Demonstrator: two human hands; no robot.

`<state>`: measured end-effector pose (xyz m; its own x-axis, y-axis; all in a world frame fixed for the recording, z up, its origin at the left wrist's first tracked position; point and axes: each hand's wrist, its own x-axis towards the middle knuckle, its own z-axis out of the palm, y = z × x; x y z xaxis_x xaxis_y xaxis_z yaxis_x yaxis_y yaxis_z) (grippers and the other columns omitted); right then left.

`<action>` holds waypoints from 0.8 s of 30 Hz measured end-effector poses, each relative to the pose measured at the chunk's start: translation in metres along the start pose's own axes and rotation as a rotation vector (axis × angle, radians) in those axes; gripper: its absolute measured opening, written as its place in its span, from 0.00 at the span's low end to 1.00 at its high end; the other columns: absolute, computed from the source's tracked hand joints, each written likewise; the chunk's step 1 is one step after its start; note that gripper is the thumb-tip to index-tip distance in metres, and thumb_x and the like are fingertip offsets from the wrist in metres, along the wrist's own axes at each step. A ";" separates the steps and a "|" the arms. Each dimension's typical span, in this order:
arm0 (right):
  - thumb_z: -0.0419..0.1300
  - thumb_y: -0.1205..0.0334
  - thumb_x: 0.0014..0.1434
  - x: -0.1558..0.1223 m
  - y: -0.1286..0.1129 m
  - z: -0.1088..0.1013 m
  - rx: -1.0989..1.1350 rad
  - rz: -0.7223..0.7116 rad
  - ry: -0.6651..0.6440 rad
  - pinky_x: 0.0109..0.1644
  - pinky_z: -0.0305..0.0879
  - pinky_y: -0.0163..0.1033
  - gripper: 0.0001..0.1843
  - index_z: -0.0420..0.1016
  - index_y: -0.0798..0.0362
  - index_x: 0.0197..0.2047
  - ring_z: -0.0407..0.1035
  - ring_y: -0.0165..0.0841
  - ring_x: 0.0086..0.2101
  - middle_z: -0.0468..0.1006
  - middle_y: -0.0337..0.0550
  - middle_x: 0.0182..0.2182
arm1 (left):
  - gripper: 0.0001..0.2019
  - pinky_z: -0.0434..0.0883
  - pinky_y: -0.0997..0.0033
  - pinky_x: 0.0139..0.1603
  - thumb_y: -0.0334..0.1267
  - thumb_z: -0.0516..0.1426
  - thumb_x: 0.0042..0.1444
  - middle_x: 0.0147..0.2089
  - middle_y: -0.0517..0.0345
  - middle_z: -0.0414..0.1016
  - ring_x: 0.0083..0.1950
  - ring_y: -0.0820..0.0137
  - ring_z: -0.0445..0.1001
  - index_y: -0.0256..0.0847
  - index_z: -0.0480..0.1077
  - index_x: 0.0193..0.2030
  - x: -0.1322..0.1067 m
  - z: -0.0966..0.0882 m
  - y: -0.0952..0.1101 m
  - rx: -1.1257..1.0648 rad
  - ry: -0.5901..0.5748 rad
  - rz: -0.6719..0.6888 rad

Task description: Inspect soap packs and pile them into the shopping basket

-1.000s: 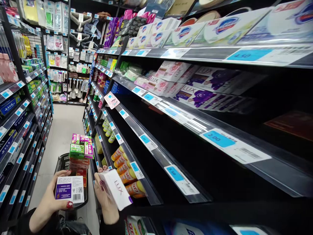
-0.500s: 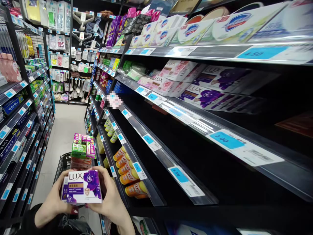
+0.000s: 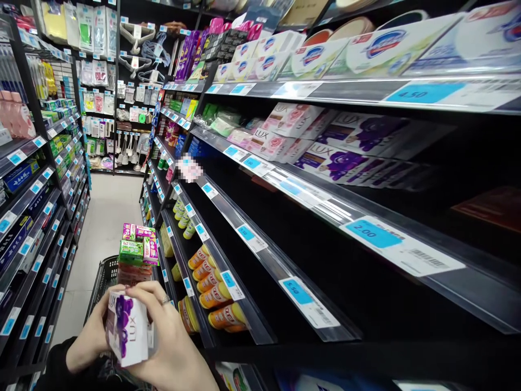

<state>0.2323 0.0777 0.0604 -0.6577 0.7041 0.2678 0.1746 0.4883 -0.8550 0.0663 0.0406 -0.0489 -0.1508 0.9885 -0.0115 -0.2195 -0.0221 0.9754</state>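
Head view has both hands closed on a purple-and-white Lux soap box (image 3: 127,330), held on end low in front of the basket (image 3: 102,270): left hand (image 3: 87,341) behind it, right hand (image 3: 173,339) wrapped over its near edge. It looks like a light, stiff, glossy carton, likely slick; pinching the broad faces seems surest

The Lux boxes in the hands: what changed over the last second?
The left hand and right hand, each holding one box apart, brought the Lux boxes together, then turned them on end. Both keep hold. The basket and shelves are unchanged.
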 end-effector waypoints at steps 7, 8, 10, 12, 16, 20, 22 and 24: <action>0.69 0.69 0.38 -0.013 0.043 -0.009 0.189 0.051 0.095 0.55 0.65 0.44 0.38 0.62 0.48 0.53 0.66 0.44 0.53 0.68 0.49 0.52 | 0.36 0.69 0.68 0.53 0.33 0.72 0.28 0.55 0.59 0.72 0.55 0.59 0.72 0.54 0.67 0.49 -0.006 -0.010 0.023 -0.006 0.015 0.113; 0.70 0.68 0.38 -0.014 0.045 -0.009 0.208 0.084 0.109 0.54 0.65 0.44 0.38 0.62 0.48 0.53 0.67 0.44 0.52 0.69 0.49 0.52 | 0.36 0.70 0.68 0.52 0.34 0.71 0.28 0.53 0.59 0.73 0.53 0.59 0.73 0.53 0.67 0.49 -0.007 -0.009 0.027 -0.001 0.009 0.105; 0.71 0.64 0.37 -0.013 0.047 -0.007 0.270 0.159 0.137 0.51 0.67 0.43 0.39 0.62 0.49 0.53 0.69 0.43 0.49 0.72 0.49 0.50 | 0.37 0.71 0.68 0.48 0.40 0.72 0.27 0.48 0.59 0.76 0.47 0.59 0.76 0.50 0.67 0.50 -0.006 -0.005 0.032 -0.038 0.021 0.066; 0.71 0.58 0.38 -0.008 0.046 -0.006 0.362 0.236 0.142 0.47 0.69 0.41 0.37 0.63 0.50 0.52 0.71 0.42 0.45 0.75 0.47 0.47 | 0.37 0.71 0.68 0.46 0.47 0.71 0.28 0.44 0.57 0.78 0.45 0.59 0.76 0.46 0.67 0.49 -0.004 0.000 0.033 -0.089 0.058 -0.016; 0.66 0.49 0.47 0.005 0.052 -0.001 0.421 0.401 0.158 0.36 0.69 0.38 0.27 0.65 0.52 0.47 0.73 0.37 0.36 0.77 0.44 0.37 | 0.32 0.71 0.67 0.45 0.52 0.67 0.38 0.44 0.54 0.78 0.47 0.57 0.75 0.43 0.66 0.49 -0.001 0.012 0.030 -0.184 0.204 -0.195; 0.63 0.46 0.50 0.010 0.063 0.006 0.330 0.468 0.192 0.27 0.66 0.36 0.24 0.67 0.53 0.44 0.71 0.34 0.29 0.75 0.42 0.32 | 0.31 0.73 0.64 0.42 0.52 0.65 0.43 0.42 0.52 0.78 0.49 0.54 0.75 0.42 0.63 0.51 -0.001 0.015 0.028 -0.289 0.211 -0.306; 0.64 0.50 0.50 0.009 0.065 0.007 0.377 0.418 0.184 0.32 0.69 0.37 0.23 0.66 0.52 0.45 0.72 0.35 0.32 0.76 0.42 0.34 | 0.31 0.73 0.64 0.41 0.50 0.66 0.42 0.43 0.52 0.78 0.49 0.54 0.75 0.44 0.63 0.52 -0.001 0.012 0.027 -0.297 0.185 -0.314; 0.67 0.56 0.46 0.007 0.065 0.005 0.413 0.311 0.147 0.40 0.71 0.39 0.27 0.64 0.50 0.49 0.73 0.37 0.39 0.77 0.43 0.39 | 0.35 0.73 0.65 0.41 0.47 0.69 0.36 0.44 0.53 0.77 0.49 0.55 0.75 0.45 0.63 0.51 0.001 0.007 0.022 -0.281 0.153 -0.262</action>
<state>0.2360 0.1116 0.0048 -0.5060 0.8625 0.0080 0.0227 0.0226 -0.9995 0.0682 0.0419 -0.0257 -0.1917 0.9330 -0.3046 -0.5208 0.1664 0.8373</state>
